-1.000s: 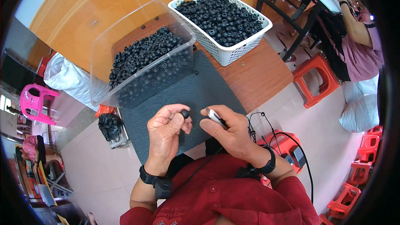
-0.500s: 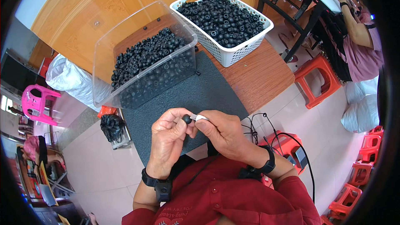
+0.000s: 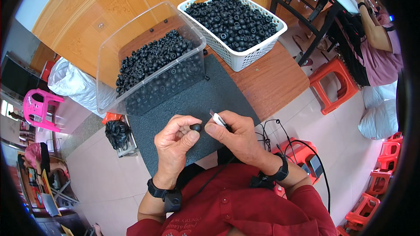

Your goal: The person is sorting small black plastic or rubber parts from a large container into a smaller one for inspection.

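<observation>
Between thumb and fingertips, my left hand (image 3: 176, 137) pinches a small round black rubber piece (image 3: 196, 127). My right hand (image 3: 236, 136) is closed around a white utility knife (image 3: 219, 121), its short blade pointing up and away, apart from the black piece. Both hands are over the near part of a dark textured mat (image 3: 205, 98). Beyond them, a clear plastic bin (image 3: 151, 83) holds many similar black pieces. A white perforated basket (image 3: 238, 57) to its right is heaped with more of them.
Mat, bin and basket rest on a brown wooden table (image 3: 275, 76). A black bag (image 3: 117, 134) hangs at its left. Cables lie near a red stool (image 3: 302, 153) at right, another red stool (image 3: 334, 85) stands farther off, and a person in pink (image 3: 380, 57) works at another table.
The knife blade has come away from the black piece and now points upward. My hands have moved slightly apart, the left hand shifting a little left.
</observation>
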The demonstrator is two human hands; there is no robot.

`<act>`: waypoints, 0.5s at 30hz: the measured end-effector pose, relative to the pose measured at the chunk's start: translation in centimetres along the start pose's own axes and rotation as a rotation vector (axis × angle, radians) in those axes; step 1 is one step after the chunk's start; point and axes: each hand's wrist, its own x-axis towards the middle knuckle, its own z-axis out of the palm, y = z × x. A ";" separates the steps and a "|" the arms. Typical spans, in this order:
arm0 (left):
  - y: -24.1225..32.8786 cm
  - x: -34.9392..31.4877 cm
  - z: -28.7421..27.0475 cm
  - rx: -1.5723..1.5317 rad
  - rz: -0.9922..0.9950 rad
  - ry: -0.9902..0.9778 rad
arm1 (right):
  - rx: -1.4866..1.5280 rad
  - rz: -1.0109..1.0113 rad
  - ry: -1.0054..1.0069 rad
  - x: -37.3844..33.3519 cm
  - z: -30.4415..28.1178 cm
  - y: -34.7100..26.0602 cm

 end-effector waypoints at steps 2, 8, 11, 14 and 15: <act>0.2 0.1 0.2 0.078 0.038 -0.012 | 0.051 0.008 -0.003 0.1 0.3 0.0; 0.0 0.4 0.0 0.194 0.079 -0.030 | 0.156 0.049 -0.025 0.2 0.5 0.2; -0.2 0.3 0.2 0.050 -0.023 -0.018 | 0.138 0.046 -0.008 0.1 0.6 0.0; -0.3 0.3 0.3 -0.033 -0.068 0.000 | 0.115 0.055 -0.005 0.1 0.4 -0.2; -0.4 0.3 0.4 -0.023 -0.066 0.007 | 0.113 0.064 -0.017 0.1 0.4 -0.2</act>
